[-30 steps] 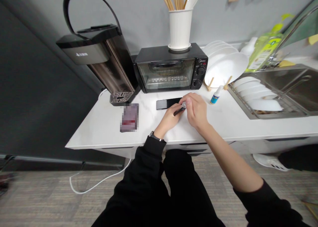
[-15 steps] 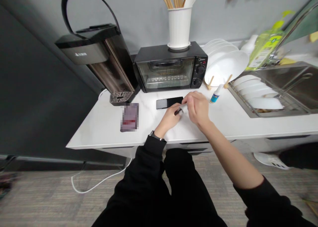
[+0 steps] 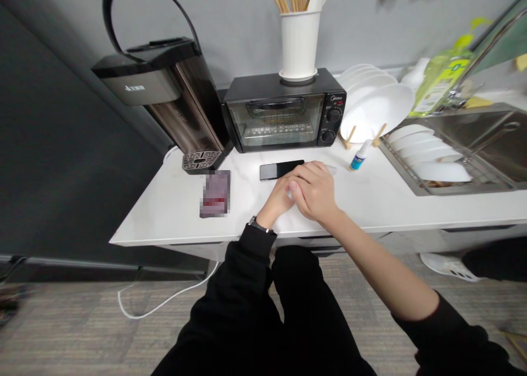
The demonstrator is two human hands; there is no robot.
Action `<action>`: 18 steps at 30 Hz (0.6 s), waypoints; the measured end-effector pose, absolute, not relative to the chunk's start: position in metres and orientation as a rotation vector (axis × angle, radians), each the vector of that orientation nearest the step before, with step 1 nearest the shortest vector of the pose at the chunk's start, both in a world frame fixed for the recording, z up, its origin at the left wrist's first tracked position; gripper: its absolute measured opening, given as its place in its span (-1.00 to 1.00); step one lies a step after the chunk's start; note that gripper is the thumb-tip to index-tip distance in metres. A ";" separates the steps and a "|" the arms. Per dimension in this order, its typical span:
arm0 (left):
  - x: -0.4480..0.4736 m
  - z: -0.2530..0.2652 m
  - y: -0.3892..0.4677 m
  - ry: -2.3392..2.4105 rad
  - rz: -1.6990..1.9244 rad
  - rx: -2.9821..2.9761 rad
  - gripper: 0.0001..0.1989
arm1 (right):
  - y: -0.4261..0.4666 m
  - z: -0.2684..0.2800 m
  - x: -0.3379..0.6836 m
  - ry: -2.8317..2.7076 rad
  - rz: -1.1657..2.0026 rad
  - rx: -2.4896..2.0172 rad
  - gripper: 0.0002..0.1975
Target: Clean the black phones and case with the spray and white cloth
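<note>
Mind your grip first: at the centre of the frame your right hand (image 3: 318, 188) is folded over your left hand (image 3: 279, 199), and the fingers hide most of what lies between, so I can't tell whether either one is closed on anything. A pale piece (image 3: 290, 194) shows by your right thumb, and a clear bit (image 3: 331, 169) pokes out past the right-hand fingers; whether they are one object is unclear. With so little showing, a small part could slip out unseen if your fingers loosen. The dark phone (image 3: 281, 170) lies flat just beyond your knuckles, so a forward push could shove it toward the toaster oven (image 3: 282, 123). Right of centre, the small bottle (image 3: 358, 157) stands upright near the plates (image 3: 376, 112); a wide sweep of your right hand might tip it. For room, the white desk (image 3: 247, 208) is bare left of your wrist as far as the blurred-out item (image 3: 215, 195), and right of your forearm toward the sink (image 3: 453, 191). The front edge runs close below your wrists, so anything dropped there could reach the floor (image 3: 362, 310).
</note>
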State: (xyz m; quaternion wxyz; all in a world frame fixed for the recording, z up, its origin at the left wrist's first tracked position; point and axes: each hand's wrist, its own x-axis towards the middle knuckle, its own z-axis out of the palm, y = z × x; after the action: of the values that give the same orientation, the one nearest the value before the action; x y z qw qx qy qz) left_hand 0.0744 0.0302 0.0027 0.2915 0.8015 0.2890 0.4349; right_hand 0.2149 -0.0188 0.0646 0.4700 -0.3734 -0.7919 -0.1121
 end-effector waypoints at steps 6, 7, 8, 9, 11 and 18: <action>0.076 0.007 0.028 0.782 1.160 2.069 -0.83 | -0.014 0.067 0.220 -1.711 0.028 -1.024 -0.41; 0.076 0.007 0.027 0.778 1.176 2.062 -0.84 | -0.016 0.068 0.219 -1.741 -0.003 -1.002 -0.42; 0.076 0.007 0.027 0.764 1.193 2.060 -0.86 | -0.018 0.068 0.218 -1.805 -0.068 -0.966 -0.45; 0.076 0.007 0.027 0.745 1.211 2.060 -0.87 | -0.019 0.069 0.218 -1.877 -0.141 -0.927 -0.47; 0.075 0.007 0.026 0.707 1.216 2.061 -0.91 | -0.018 0.069 0.219 -1.940 -0.205 -0.900 -0.49; 0.077 0.004 0.027 0.820 1.171 2.042 -0.88 | -0.016 0.068 0.217 -1.797 -0.128 -0.940 -0.48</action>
State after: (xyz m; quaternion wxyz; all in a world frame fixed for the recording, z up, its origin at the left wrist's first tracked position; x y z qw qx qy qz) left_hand 0.0766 0.0270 0.0036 0.3189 0.7763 0.3119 0.4453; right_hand 0.2168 -0.0165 0.0684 0.5268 -0.3932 -0.7517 -0.0535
